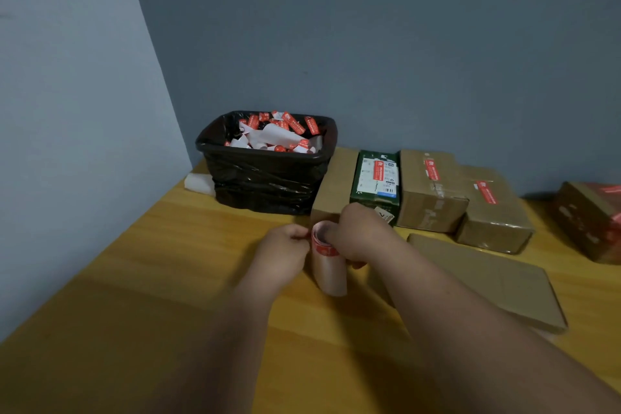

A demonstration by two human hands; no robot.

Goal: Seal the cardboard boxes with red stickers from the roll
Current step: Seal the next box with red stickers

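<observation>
Fingers [300, 235] of my left hand [285, 254] are curled and pinched at the top edge of the roll [327, 257], seemingly on a sticker's edge or the liner; blur hides which. My right hand [359, 235] wraps the roll from the other side, fingers curled round it. The roll sits at frame centre, held just above the worktop [134, 312], with a loose tail of pale liner hanging toward me.

Handling notes:
- Roll: light, paper on a hollow core. I judge it will crush if squeezed, so grip round the body, not the ends.
- Sticker: thin, limp, tacky on one face. Take it by a corner only; it could fold onto itself or cling to skin.
- Liner: slick and springy, likely to curl.

Targets: a plain box [336, 185] just behind the hands shows no sticker. The green box [376, 178] and two brown boxes [430, 191] [494, 215] to its right already carry red strips. A flat carton [497, 279] lies at right, and another box [591, 222] at the right edge. Cardboard is stiff enough to press against.

The bin [268, 175], upper centre, holds spent liner and scraps.
</observation>
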